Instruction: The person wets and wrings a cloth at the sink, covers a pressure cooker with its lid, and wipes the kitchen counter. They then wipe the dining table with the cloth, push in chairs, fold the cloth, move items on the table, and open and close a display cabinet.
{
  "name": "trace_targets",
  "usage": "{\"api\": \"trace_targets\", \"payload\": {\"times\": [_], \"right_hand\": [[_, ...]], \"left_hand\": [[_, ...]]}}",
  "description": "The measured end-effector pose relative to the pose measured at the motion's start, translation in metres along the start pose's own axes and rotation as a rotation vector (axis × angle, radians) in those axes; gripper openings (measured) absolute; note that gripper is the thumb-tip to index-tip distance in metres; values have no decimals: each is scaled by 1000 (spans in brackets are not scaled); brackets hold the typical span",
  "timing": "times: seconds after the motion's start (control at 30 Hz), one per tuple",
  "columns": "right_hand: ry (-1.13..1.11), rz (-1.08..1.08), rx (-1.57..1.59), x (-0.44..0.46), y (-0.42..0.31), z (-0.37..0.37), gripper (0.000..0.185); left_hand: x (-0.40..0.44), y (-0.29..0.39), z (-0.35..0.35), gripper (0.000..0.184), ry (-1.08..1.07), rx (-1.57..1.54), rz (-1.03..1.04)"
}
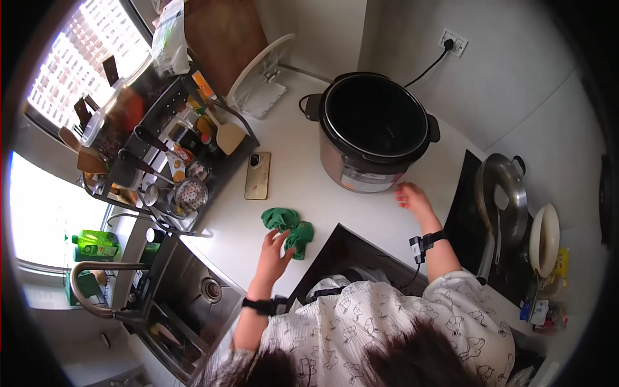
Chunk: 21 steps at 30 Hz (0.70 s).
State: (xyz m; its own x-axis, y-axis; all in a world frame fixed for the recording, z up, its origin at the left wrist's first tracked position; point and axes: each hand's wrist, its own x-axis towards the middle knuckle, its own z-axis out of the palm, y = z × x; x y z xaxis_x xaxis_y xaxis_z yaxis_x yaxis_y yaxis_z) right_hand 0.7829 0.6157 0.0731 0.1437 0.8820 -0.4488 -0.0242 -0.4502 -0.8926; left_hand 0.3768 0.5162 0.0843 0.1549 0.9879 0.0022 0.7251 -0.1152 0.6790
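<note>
A green cloth (298,237) lies crumpled on the white counter (225,226). My left hand (273,253) is at its near left edge, fingers apart; whether the fingertips touch the cloth is unclear. A large electric cooker (361,180) stands without a lid, its dark inner pot (377,116) showing. Just below the cooker's front right side is my right hand (412,198), its fingers bent together; anything between them is too small to make out. A gold phone (258,175) rests on the counter, left of the cooker.
A rack (238,151) with bottles and ladles stands at the left, above a sink (187,284) with a curved faucet (84,284). On the right, a wok (506,193) sits on the dark stove (461,213), near a white dish (545,238). A plug (449,44) is in the wall socket.
</note>
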Motion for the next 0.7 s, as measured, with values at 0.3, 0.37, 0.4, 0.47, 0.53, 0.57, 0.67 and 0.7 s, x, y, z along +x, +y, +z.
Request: {"api": "trace_targets", "payload": {"times": [0.3,0.37,0.4,0.47,0.53,0.57,0.67,0.7], "right_hand": [[-536,-83,-414,-14,50,54,24],[-577,-194,-444,-28,23,58,24],[-588,-307,-471,-34,9,59,24],[-654,-317,-501,-36,-9,57,24],[-754,-327,-625,-37,-32,54,24],[-807,-334,-715,-38,-42,53,24],[-804,-435,-724,-41,-51,60,23],[-804,-426,-703,-42,-49,64,22]], "left_hand": [[42,-7,44,33,155,174,-205],[36,4,28,30,285,-94,-369],[29,-5,27,30,292,-89,-375],[11,-32,24,39,554,-550,-498],[11,-22,9,44,675,-718,-480],[15,-12,0,41,655,-880,-429],[14,5,-33,38,377,-1047,-368],[19,-42,-16,41,261,-335,-361]]}}
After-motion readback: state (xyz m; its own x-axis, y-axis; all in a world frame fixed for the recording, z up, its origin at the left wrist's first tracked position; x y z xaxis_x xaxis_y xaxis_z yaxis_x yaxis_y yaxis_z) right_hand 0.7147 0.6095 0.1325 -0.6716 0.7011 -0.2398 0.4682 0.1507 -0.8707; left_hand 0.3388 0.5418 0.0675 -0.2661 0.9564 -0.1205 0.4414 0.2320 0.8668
